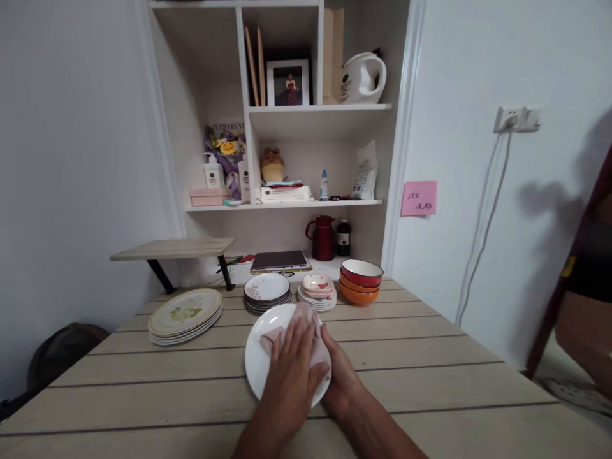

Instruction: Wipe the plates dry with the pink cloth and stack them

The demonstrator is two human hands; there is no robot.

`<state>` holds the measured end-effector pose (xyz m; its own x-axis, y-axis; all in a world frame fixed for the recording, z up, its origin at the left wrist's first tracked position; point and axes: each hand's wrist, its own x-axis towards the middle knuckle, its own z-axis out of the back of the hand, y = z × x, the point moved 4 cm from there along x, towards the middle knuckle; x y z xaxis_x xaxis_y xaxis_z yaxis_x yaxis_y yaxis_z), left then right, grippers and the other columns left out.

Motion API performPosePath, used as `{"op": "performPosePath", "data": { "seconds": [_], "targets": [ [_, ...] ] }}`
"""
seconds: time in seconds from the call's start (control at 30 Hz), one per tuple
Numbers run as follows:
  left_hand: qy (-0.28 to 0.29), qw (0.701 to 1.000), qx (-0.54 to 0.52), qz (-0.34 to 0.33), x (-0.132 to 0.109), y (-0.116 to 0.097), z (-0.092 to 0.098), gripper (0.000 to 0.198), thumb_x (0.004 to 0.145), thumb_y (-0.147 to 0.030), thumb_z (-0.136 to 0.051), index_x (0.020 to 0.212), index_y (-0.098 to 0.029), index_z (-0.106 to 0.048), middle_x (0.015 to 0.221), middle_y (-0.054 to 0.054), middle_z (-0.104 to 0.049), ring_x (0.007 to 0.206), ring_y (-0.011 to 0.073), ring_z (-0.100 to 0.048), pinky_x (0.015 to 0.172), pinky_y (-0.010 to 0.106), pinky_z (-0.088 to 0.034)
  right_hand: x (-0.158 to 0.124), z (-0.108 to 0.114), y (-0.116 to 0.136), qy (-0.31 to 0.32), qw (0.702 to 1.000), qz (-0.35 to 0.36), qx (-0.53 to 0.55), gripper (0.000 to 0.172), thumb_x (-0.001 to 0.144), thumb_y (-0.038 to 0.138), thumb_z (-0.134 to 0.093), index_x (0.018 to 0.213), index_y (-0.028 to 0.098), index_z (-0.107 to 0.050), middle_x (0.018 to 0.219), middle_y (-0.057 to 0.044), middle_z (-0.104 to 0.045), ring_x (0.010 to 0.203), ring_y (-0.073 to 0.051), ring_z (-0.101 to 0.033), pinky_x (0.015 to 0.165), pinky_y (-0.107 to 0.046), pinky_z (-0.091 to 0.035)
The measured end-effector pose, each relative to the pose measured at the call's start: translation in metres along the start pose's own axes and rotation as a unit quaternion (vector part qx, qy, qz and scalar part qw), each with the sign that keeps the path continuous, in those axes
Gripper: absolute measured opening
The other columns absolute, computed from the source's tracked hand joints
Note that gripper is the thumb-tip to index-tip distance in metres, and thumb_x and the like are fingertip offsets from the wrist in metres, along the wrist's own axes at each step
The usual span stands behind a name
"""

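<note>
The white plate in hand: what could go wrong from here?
The white plate might slip, since the right hand holds it at the right side while the left hand presses the cloth on it. Its far edge also looks close to the dark-rimmed plates, so a forward push could knock them.

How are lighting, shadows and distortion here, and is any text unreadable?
Head view: soft light, blurred shadows on the white wall at right; head view: wide-angle stretching of the plank-patterned table toward edges; head view: round white plate clearly outlined, label print on dark bottle unreadable.
</note>
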<state>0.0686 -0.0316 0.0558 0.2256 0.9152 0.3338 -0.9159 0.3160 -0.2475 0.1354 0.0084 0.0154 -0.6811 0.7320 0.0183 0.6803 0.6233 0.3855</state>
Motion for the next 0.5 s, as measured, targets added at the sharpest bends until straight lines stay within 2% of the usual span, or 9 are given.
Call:
{"op": "performPosePath", "data": {
  "seconds": [0.1, 0.17, 0.23, 0.33, 0.4, 0.5],
  "targets": [
    [-0.039, 0.999, -0.025, -0.008, -0.007, 0.007, 0.017, 0.058, 0.094, -0.035, -0.041, 0.148, -0.025, -0.024, 0.158, 0.006, -0.011, 0.144, 0.0246, -0.016, 0.114, 0.047, -0.026, -0.003, -0.005, 0.0, -0.017, 1.0, -0.015, -0.006, 0.065, 0.088, 0.057, -0.043, 0.13, 0.009, -0.052, 0.121, -0.016, -0.065, 0.114, -0.027, -0.06, 0.103, -0.043, -0.039],
    [-0.056, 0.998, -0.019, -0.011, -0.01, 0.012, 0.032, 0.055, 0.09, -0.031, -0.05, 0.143, -0.028, -0.036, 0.159, 0.006, -0.005, 0.143, 0.0273, -0.02, 0.112, 0.046, -0.032, -0.005, -0.01, 0.002, -0.033, 0.999, -0.023, -0.007, 0.067, 0.088, 0.058, -0.042, 0.13, 0.006, -0.052, 0.116, -0.018, -0.068, 0.11, -0.028, -0.062, 0.101, -0.044, -0.041],
    [-0.066, 0.997, 0.015, -0.041, -0.01, 0.012, 0.046, 0.048, 0.085, -0.025, -0.059, 0.132, -0.031, -0.052, 0.159, 0.004, -0.006, 0.143, 0.0296, -0.018, 0.113, 0.049, -0.029, -0.008, -0.014, 0.004, -0.042, 0.999, -0.023, -0.007, 0.066, 0.089, 0.058, -0.041, 0.128, 0.005, -0.054, 0.112, -0.018, -0.069, 0.107, -0.028, -0.063, 0.099, -0.044, -0.042],
    [-0.003, 0.988, 0.053, -0.142, -0.008, 0.007, 0.051, 0.041, 0.078, -0.029, -0.069, 0.118, -0.034, -0.062, 0.157, 0.001, -0.022, 0.144, 0.0291, -0.018, 0.115, 0.053, -0.021, -0.009, -0.017, 0.006, -0.034, 0.999, -0.007, -0.005, 0.062, 0.09, 0.055, -0.04, 0.126, 0.006, -0.055, 0.11, -0.017, -0.07, 0.105, -0.027, -0.064, 0.099, -0.042, -0.043],
    [0.05, 0.98, 0.041, -0.188, -0.007, 0.005, 0.046, 0.043, 0.079, -0.035, -0.068, 0.121, -0.036, -0.06, 0.15, 0.001, -0.038, 0.141, 0.0249, -0.028, 0.115, 0.051, -0.022, -0.008, -0.016, 0.004, -0.02, 1.0, -0.013, -0.006, 0.062, 0.091, 0.055, -0.04, 0.126, 0.005, -0.054, 0.111, -0.018, -0.069, 0.106, -0.026, -0.064, 0.099, -0.042, -0.043],
    [0.072, 0.982, 0.013, -0.177, -0.005, 0.007, 0.036, 0.043, 0.084, -0.031, -0.063, 0.126, -0.034, -0.055, 0.139, 0.0, -0.054, 0.132, 0.0187, -0.043, 0.115, 0.045, -0.025, -0.006, -0.011, -0.003, -0.011, 0.999, -0.046, -0.017, 0.067, 0.089, 0.059, -0.041, 0.125, 0.004, -0.055, 0.112, -0.019, -0.068, 0.105, -0.027, -0.064, 0.098, -0.042, -0.043]
  ]
}}
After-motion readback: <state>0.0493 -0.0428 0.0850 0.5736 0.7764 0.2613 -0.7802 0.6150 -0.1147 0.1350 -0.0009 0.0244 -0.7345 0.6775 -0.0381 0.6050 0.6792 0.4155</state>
